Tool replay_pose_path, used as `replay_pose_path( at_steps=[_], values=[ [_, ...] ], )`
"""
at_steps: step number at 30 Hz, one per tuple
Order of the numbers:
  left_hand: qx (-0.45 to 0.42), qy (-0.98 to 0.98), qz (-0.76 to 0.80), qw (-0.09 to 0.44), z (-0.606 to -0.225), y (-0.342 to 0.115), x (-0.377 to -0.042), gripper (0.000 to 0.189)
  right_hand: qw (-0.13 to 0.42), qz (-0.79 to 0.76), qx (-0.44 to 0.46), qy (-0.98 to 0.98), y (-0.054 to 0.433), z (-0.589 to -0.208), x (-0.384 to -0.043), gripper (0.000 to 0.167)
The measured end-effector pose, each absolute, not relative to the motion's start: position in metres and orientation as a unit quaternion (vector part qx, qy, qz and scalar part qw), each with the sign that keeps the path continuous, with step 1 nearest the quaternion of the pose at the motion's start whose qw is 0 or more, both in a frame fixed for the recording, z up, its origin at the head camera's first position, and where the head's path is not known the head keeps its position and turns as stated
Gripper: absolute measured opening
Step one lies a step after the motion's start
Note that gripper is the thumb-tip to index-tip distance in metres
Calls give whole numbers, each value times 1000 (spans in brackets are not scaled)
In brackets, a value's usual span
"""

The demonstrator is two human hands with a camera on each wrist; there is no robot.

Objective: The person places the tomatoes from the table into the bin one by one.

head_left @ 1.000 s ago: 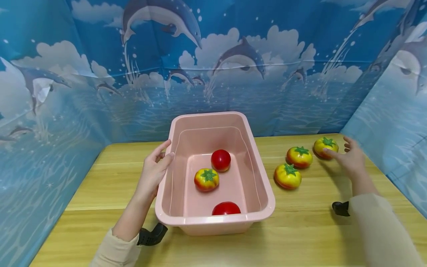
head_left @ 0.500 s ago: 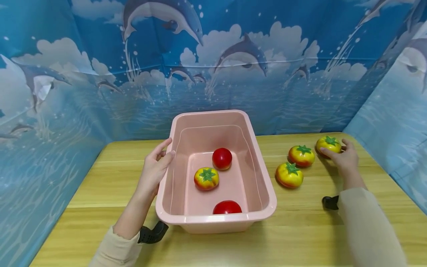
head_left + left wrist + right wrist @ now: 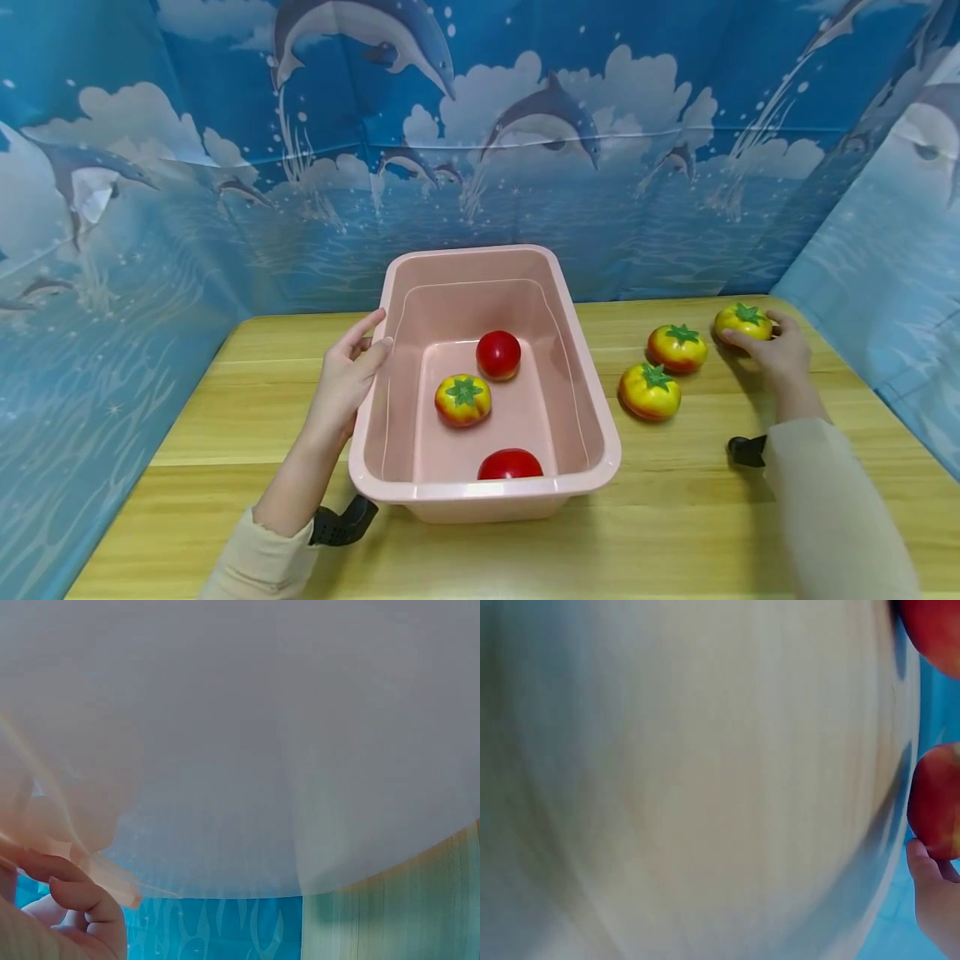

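Note:
At the far right of the table, my right hand (image 3: 783,354) pinches a yellow-and-red toy tomato (image 3: 742,322) with a green leafy top, thumb on one side and fingers on the other. The right wrist view shows the thumb against the underside of that tomato (image 3: 937,802). Two similar tomatoes, a farther one (image 3: 677,348) and a nearer one (image 3: 649,392), lie to its left. My left hand (image 3: 348,379) grips the left rim of a pink plastic tub (image 3: 491,491). In the left wrist view, its fingers (image 3: 94,904) are curled at the tub's edge.
Inside the tub lie a yellow-and-red tomato (image 3: 462,401), a round red one (image 3: 498,356), and another red one (image 3: 510,464) partly hidden by the front rim. The wooden table (image 3: 675,517) ends at a dolphin-print curtain (image 3: 525,208) behind and at both sides.
My right hand has moved in from the right and its fingers have closed around the farthest tomato, which sits slightly farther right and back. The left hand keeps its hold on the tub.

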State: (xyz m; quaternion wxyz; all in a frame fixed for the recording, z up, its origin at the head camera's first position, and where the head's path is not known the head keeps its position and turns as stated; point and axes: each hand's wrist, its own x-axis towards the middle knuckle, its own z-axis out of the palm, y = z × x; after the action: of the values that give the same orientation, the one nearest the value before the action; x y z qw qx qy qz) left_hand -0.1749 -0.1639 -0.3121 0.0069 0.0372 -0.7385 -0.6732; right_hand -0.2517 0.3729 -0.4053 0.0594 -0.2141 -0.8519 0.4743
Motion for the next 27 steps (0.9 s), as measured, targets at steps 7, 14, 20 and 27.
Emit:
replay_pose_path(
  at_steps=[7,14,20,27],
  values=[
    [36,-736,-676,8,-311,-165,-174,47,56,463,-205,-861,377,-398,-248,93],
    [38,-738,-674,3,-311,-164,-173,47,50,461,-168,-870,375,-389,-241,92],
    [39,-738,-674,8,-312,-165,-173,47,36,469,-146,-870,373,-379,-240,94],
    [39,-741,-670,5,-311,-164,-173,47,24,478,-115,-871,362,-362,-234,90]
  ],
)
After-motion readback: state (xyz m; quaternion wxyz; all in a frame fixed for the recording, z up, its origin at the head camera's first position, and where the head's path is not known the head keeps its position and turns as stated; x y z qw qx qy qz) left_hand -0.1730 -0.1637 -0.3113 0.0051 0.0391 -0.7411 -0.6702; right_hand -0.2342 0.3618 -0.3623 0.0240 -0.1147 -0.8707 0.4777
